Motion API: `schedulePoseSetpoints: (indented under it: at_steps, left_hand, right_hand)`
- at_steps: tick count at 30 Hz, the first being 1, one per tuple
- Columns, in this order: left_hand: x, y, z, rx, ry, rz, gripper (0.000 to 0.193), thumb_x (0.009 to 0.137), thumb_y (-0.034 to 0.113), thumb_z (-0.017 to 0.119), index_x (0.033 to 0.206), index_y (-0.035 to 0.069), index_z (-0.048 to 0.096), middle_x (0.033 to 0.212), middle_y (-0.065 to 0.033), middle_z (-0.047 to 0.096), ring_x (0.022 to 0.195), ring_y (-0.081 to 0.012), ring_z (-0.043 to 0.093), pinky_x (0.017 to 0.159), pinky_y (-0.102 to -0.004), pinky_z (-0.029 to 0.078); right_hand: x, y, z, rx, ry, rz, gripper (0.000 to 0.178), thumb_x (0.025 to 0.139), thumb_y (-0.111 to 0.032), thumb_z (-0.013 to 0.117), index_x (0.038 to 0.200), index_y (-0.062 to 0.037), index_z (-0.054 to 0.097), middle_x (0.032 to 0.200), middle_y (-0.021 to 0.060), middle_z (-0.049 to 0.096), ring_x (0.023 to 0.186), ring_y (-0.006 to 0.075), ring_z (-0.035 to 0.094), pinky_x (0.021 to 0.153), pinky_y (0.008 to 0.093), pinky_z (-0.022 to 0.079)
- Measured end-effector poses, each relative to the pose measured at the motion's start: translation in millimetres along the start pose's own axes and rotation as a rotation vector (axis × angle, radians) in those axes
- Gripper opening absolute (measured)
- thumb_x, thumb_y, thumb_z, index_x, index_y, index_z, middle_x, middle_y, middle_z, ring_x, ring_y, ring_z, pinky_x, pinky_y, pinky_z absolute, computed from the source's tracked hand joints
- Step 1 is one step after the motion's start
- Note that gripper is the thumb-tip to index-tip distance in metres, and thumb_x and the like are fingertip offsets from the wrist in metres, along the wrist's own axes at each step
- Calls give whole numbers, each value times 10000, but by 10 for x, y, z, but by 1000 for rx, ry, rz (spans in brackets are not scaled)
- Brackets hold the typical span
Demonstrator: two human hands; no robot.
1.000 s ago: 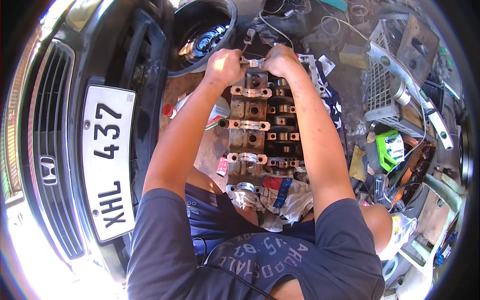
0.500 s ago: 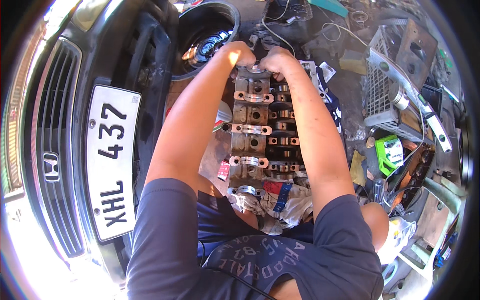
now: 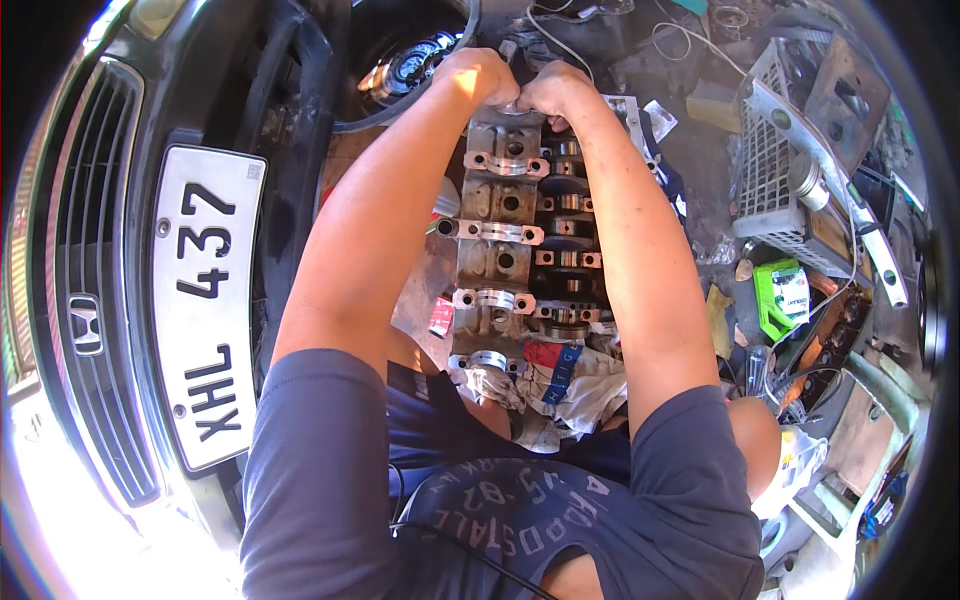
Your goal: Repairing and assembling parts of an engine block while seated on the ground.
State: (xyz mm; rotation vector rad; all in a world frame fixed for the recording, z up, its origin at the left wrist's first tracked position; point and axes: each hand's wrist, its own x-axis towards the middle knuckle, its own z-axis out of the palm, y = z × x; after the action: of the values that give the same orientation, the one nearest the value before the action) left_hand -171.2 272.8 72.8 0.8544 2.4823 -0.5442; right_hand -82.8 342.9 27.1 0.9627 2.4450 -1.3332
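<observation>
Beyond the far end of a grey metal engine piece [image 3: 503,204] with curved bearing saddles, my two hands meet. My left hand [image 3: 482,78] is closed, its fingers bent down at the farthest saddle. Across from it, my right hand [image 3: 556,92] is also closed, with thumb and fingers pinched there. A shiny curved bearing shell [image 3: 512,108] shows in part between them; the fingers hide its ends. More shells, such as one bearing shell [image 3: 497,299], line the nearer saddles. Alongside on the right lies a dark crankshaft [image 3: 570,228], partly behind my right forearm.
A black car front [image 3: 300,130] stands close on the left, a round black basin [image 3: 470,40] at the far left. Crumpled cloth [image 3: 590,390] lies at the near end. To the right are a grey plastic crate [image 3: 765,170], a piston [image 3: 808,180] and a green bottle [image 3: 778,300].
The view has shifted, so the engine piece and surroundings sit higher in the picture. My hands stay at the farthest saddle, fingers still bent over the bearing shell.
</observation>
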Motion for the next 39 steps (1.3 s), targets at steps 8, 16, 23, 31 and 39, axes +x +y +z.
schedulePoseSetpoints:
  at_steps: [8,16,23,31,39]
  left_hand:
    - [-211,-8,81,75,244,81,363,724,224,632,1039,57,702,1091,-158,666,1048,-294,635,875,-359,512]
    - [-339,21,123,46,324,75,349,749,244,607,1026,56,706,1082,-154,669,1033,-293,641,873,-359,513]
    - [-329,-95,122,203,237,239,307,811,216,566,1027,40,695,1034,-186,671,989,-292,655,822,-370,531]
    - [-364,-496,289,-535,103,271,389,755,257,683,1058,16,639,939,-164,688,796,-254,672,693,-385,543]
    - [-303,-447,686,-385,673,381,352,741,255,745,935,-15,631,869,-222,655,865,-359,640,757,-403,501]
  right_hand:
    - [-18,5,31,0,38,36,386,672,-320,729,921,-25,715,897,154,702,787,229,700,728,318,550]
    - [47,65,143,-51,192,4,379,672,-237,680,1016,-81,706,1120,174,634,1084,273,614,888,330,503]
    - [-17,162,100,-21,190,-84,401,688,-278,696,1014,-43,697,1102,203,636,1055,307,624,884,337,504]
    - [-232,212,168,85,163,-108,453,731,-345,682,960,47,679,1045,238,650,988,344,640,858,375,509]
    - [-223,259,380,212,395,-183,300,699,-243,712,851,12,677,907,196,684,904,323,662,822,371,522]
